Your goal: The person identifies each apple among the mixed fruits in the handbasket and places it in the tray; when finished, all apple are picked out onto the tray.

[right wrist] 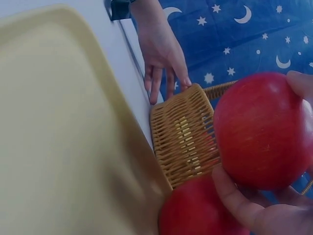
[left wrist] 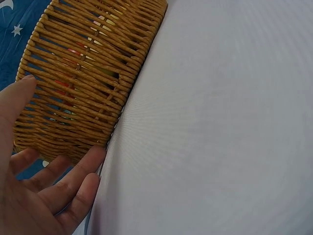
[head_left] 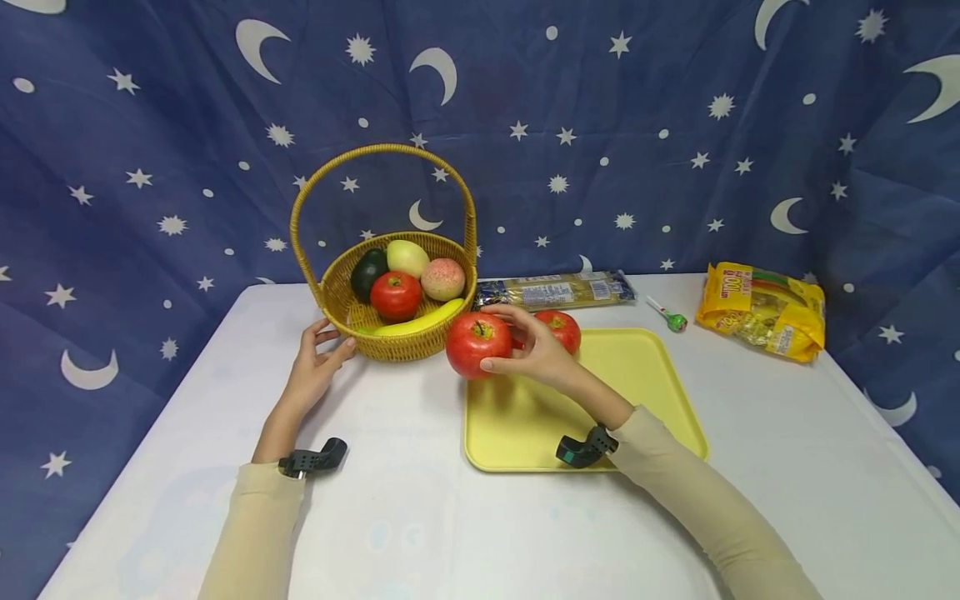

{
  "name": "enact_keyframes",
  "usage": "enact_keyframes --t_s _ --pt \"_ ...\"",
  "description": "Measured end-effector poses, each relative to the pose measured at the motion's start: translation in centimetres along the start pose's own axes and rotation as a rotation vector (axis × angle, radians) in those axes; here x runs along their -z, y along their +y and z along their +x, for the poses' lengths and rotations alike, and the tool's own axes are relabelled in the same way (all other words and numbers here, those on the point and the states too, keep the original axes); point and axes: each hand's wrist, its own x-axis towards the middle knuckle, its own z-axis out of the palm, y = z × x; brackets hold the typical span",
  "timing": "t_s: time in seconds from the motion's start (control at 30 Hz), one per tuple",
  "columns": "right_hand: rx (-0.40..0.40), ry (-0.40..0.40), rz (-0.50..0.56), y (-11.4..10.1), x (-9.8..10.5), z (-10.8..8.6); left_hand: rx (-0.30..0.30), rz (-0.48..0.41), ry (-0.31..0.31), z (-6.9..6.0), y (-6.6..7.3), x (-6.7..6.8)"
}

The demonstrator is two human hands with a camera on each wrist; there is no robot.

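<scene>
Head view: right hand grips an apple; left hand, fingers relaxed, should gently steady the basket it touches.

From my head feed, I see a plain beige left sleeve at lower left and a matching right sleeve at lower right. Each cuff meets a black, curved wrist unit; the right one bears a green patch.
</scene>
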Motion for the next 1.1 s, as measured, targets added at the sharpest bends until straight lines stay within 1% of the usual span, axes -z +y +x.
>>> enact_keyframes --t_s 0.07,0.13,0.37,0.53,0.7,0.8,0.93,1.1 --pt "0.0 -0.001 -0.012 -0.1 0.1 -0.2 -0.014 0.007 0.008 0.3 -0.9 0.0" --pt "0.005 -0.002 -0.018 -0.1 0.3 -0.5 -0.024 0.015 0.017 1.0 -2.2 0.0" --pt "0.032 -0.019 -0.013 0.0 0.6 -1.2 -0.021 0.02 0.022 1.0 -2.1 0.0" --pt "0.038 -0.041 0.019 0.2 1.0 -1.9 -0.002 0.011 0.007 0.7 -1.4 0.1" --pt "0.042 -0.072 0.038 0.5 1.3 -2.3 0.009 -0.017 -0.003 0.5 -0.6 0.1" --pt "0.038 -0.084 0.018 0.7 1.4 -2.6 0.008 -0.016 -0.002 0.6 -0.8 0.1" --pt "0.027 -0.095 -0.011 0.9 1.6 -2.8 -0.007 0.003 0.003 0.9 -1.7 0.1" --pt "0.005 -0.116 -0.012 1.2 1.8 -2.9 -0.024 0.016 0.013 1.1 -2.2 0.0"
